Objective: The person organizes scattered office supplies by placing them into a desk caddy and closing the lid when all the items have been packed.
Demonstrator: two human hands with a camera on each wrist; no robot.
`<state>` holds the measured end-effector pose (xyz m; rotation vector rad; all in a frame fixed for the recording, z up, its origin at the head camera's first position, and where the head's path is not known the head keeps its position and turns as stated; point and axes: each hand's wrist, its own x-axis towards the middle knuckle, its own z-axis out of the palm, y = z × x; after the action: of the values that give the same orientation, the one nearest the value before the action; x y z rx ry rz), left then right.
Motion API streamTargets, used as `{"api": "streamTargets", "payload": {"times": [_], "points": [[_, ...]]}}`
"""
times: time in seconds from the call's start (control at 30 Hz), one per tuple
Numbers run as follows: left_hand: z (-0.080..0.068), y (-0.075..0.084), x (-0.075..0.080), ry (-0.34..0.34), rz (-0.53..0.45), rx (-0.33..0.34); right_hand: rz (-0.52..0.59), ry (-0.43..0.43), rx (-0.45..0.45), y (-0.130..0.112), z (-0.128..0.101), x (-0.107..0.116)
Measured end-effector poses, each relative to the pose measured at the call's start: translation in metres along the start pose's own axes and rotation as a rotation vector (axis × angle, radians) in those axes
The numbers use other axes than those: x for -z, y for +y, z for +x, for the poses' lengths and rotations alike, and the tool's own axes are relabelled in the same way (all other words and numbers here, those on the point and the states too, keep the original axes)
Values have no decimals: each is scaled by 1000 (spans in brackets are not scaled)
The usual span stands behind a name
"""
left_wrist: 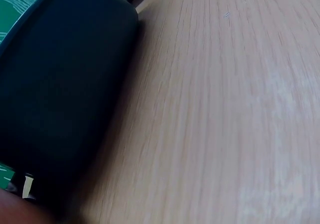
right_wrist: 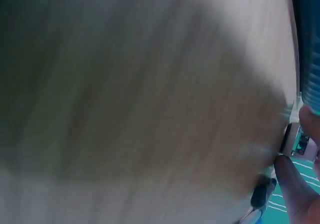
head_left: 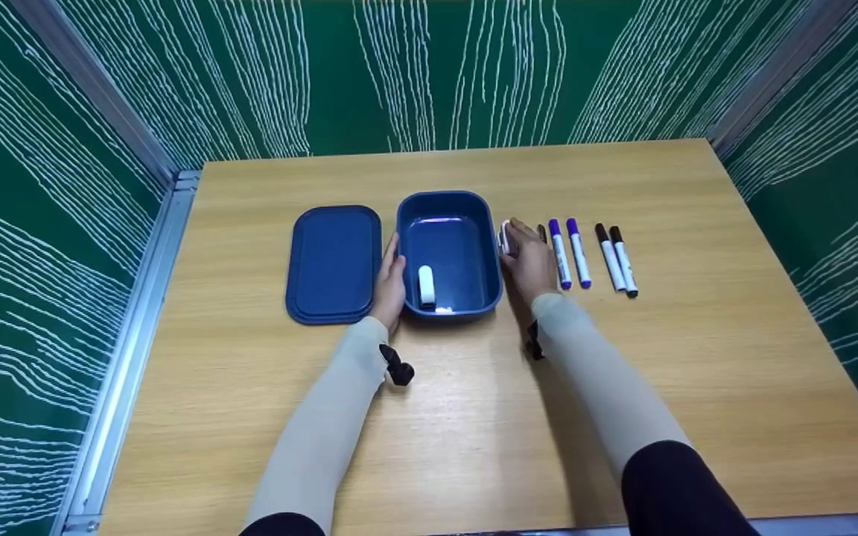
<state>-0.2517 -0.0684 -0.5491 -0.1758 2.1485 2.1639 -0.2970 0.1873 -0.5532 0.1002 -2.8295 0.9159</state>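
A dark blue rectangular box (head_left: 450, 223) stands uncovered on the table. Inside it, toward the near left, sits a small white rounded block (head_left: 427, 285) with a dark underside. My left hand (head_left: 389, 290) rests along the box's left wall, its fingers fairly straight. Just right of the box, my right hand (head_left: 530, 260) pinches another small white block (head_left: 504, 237). In the right wrist view, thumb and finger hold this block (right_wrist: 303, 142), which has a dark edge and a printed label. The left wrist view is mostly filled by the box's outer wall (left_wrist: 65, 78).
A flat blue lid (head_left: 334, 264) lies left of the box. To the right are two purple-capped markers (head_left: 570, 253) and two black-capped markers (head_left: 617, 259), with a dark tip (head_left: 541, 232) partly hidden by my right hand. Green walls surround the wooden table (head_left: 459, 432).
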Motion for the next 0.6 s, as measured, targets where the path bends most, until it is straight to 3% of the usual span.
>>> {"api": "streamTargets", "payload": {"times": [0.27,0.6], "points": [[1,-2,0,9,-25,-17,61,26,-7,-4,0,-4],[2,-2,0,-8,-22,-18,62,101,11,-3,-1,-7]]}}
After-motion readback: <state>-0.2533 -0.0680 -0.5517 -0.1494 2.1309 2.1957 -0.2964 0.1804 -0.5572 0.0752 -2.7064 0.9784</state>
